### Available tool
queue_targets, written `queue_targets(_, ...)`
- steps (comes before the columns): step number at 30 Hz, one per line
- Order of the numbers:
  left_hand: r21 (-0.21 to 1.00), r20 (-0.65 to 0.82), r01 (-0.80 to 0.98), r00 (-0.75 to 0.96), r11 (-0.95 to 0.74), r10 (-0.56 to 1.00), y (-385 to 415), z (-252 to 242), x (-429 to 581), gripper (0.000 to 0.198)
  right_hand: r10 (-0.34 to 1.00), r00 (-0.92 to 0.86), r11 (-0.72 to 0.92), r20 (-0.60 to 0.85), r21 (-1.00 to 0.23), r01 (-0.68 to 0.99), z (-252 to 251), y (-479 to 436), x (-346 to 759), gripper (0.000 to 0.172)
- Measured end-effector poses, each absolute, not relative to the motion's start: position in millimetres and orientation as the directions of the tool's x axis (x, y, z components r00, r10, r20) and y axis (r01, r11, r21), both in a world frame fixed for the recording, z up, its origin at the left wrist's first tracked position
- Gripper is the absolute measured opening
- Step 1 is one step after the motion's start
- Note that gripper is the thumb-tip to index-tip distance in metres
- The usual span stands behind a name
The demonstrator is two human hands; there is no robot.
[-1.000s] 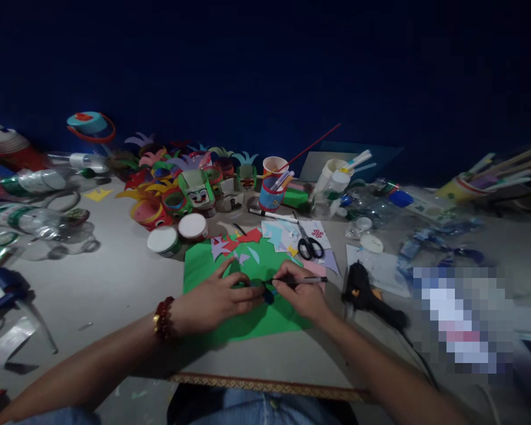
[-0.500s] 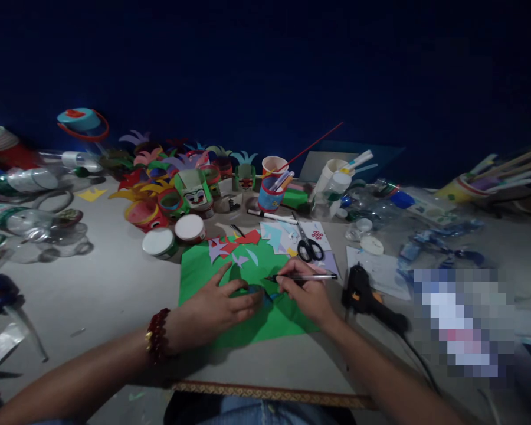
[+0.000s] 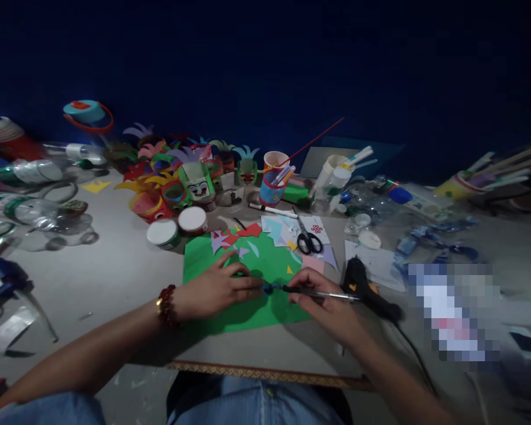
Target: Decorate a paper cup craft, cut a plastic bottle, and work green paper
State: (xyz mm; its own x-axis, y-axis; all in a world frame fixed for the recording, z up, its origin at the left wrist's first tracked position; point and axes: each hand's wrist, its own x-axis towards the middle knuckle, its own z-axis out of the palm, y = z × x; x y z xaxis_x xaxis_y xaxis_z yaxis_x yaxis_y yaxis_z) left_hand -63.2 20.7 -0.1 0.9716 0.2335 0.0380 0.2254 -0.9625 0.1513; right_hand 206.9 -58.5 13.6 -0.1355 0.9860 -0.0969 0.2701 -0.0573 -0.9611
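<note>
My left hand (image 3: 223, 288) lies on a green sheet of paper (image 3: 243, 316), fingers stretched out and partly spread. Its fingertips rest at a small dark-blue piece (image 3: 269, 288), mostly hidden and too blurred to name. In my right hand (image 3: 325, 304) is a pen (image 3: 323, 293), held in a pinch and pointing left, its tip close to the blue piece; I cannot tell whether it touches. Red paper scraps (image 3: 249, 229), a purple scrap (image 3: 220, 241) and a small yellow scrap (image 3: 289, 270) lie on the sheet beyond my hands.
Black-handled scissors (image 3: 310, 242) lie past my right hand, with a hot glue gun (image 3: 365, 289) to its right. Two white-lidded jars (image 3: 192, 220) stand behind the sheet, before several decorated cups (image 3: 199, 186). A blue cup (image 3: 272, 189) holds pens. Plastic bottles (image 3: 26, 212) lie at left.
My right hand has moved right and slightly down with the pen, uncovering pink paper and a yellow scrap. My left hand stays at the blue piece. The view has shifted slightly.
</note>
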Motion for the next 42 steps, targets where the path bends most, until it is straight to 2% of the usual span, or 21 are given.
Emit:
queue_targets(5,0.232,0.031,0.238,0.967,-0.943,0.252,21,2,-62,0.044,0.993,-0.101,-0.024,-0.054,-0.961,0.277,-6,-71,199,0.002)
queue_targets(14,0.256,0.024,0.230,0.969,-0.939,0.244,23,2,-62,0.045,0.998,-0.053,0.036,0.021,-0.953,0.302,-5,-63,196,0.006)
queue_targets(19,0.221,0.061,0.242,0.963,-0.945,0.262,19,2,-61,0.043,1.000,0.018,-0.001,0.004,-0.968,0.252,-9,-57,197,0.007)
queue_targets(28,0.063,0.075,0.228,0.970,-0.972,0.232,14,0,-60,0.039,0.999,-0.033,-0.010,-0.019,-0.966,0.259,-12,-54,196,0.004)
queue_targets(42,-0.023,0.087,0.157,0.984,-0.987,0.154,16,4,-55,0.028,0.999,0.031,-0.027,-0.021,-0.976,0.215,-18,-54,200,0.004)
